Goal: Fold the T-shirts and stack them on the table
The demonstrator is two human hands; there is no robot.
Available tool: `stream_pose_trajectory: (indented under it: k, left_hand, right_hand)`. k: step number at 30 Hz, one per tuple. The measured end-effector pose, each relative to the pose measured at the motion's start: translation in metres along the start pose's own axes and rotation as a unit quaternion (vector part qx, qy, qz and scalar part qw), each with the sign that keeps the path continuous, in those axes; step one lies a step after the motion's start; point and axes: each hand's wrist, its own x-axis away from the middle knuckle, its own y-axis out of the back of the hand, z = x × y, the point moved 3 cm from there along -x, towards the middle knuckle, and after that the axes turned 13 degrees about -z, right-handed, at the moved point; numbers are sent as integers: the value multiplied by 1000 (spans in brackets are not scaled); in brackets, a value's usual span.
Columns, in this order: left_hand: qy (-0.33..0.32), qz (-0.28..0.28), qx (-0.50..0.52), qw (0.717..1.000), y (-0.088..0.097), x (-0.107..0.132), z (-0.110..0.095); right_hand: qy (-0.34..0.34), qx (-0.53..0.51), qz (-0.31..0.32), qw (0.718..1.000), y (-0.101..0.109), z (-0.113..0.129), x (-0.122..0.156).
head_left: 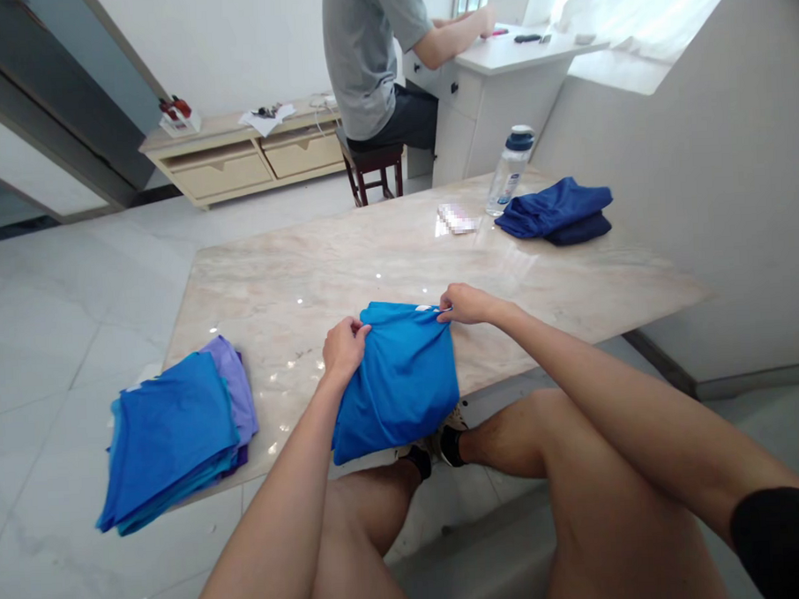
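Observation:
A bright blue folded garment point(403, 379) lies on the marble-look table in front of me, its lower part hanging over the near edge. My left hand point(346, 346) pinches its upper left corner. At the upper right corner, beside small white marks, my right hand point(464, 304) grips the cloth between thumb and fingers. To the left sits a stack of folded garments point(173, 424) in blue, teal and purple, partly over the table edge. A dark blue bundle of cloth point(558, 211) lies at the far right.
A clear water bottle point(509, 171) with a blue lid stands on the table point(272, 270) near a blurred small packet point(457, 218). Beyond it, a person point(369, 62) sits on a dark stool point(371, 164) at a white desk point(495, 57). A low cabinet point(222, 170) lines the wall.

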Motion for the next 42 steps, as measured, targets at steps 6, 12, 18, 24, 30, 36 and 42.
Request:
stream_pose_trajectory:
  k: [6,12,18,24,30,36,42]
  left_hand:
    - [-47,-106,38,993,7,-22,-14]
    - [-34,-14,-111,993,30,7,6]
    - [-21,155,-225,962,44,72,12]
    - [7,58,-190,980,47,130,12]
    - [7,17,-209,978,66,137,30]
    - [13,107,-288,951,80,125,50]
    - [-37,-2,-181,983,59,108,56]
  right_hand:
    - [-126,-20,-110,986,2,-18,10]
    - [5,-68,50,996,-2,7,45]
    - [71,2,101,992,-8,33,83]
    - [78,46,33,995,3,53,90]
    - [125,38,-34,991,-8,77,79]
    - [268,-7,-83,960,-83,139,65]
    - [259,-37,-69,963,-116,143,27]
